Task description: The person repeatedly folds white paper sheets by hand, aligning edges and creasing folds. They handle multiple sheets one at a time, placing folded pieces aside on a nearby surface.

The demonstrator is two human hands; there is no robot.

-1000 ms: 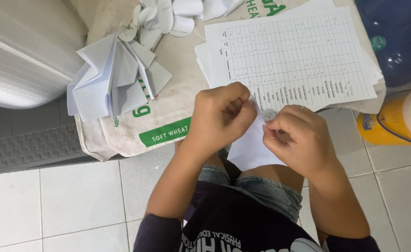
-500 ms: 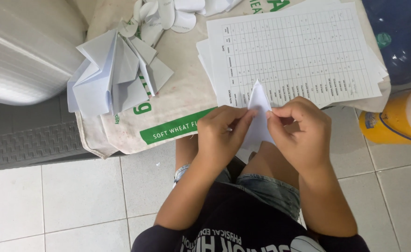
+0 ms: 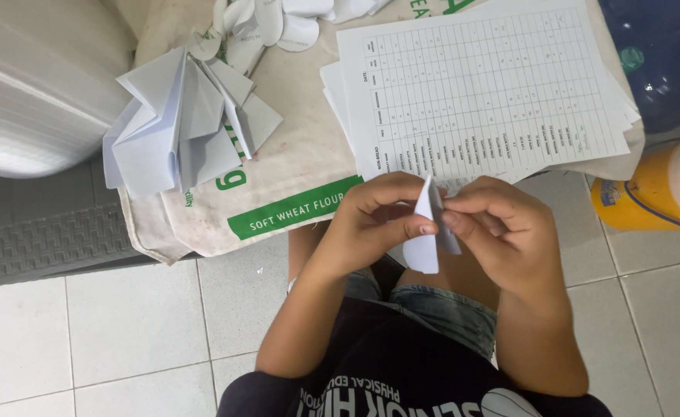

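In the head view, the left hand [image 3: 371, 228] and the right hand [image 3: 502, 232] meet above the person's lap, and both pinch a small folded piece of white paper [image 3: 426, 241] between thumb and fingertips, so each grip is closed on it. The paper stands almost upright, held in the air just in front of the sack-covered counter [image 3: 293, 147]. It looks very light and thin, easy to crease or tear, so I judge it is best held at the folded edges. On the counter lie a pile of folded papers [image 3: 181, 123] and a stack of printed sheets [image 3: 486, 85]; a yellow container [image 3: 649, 193] stands at the right.
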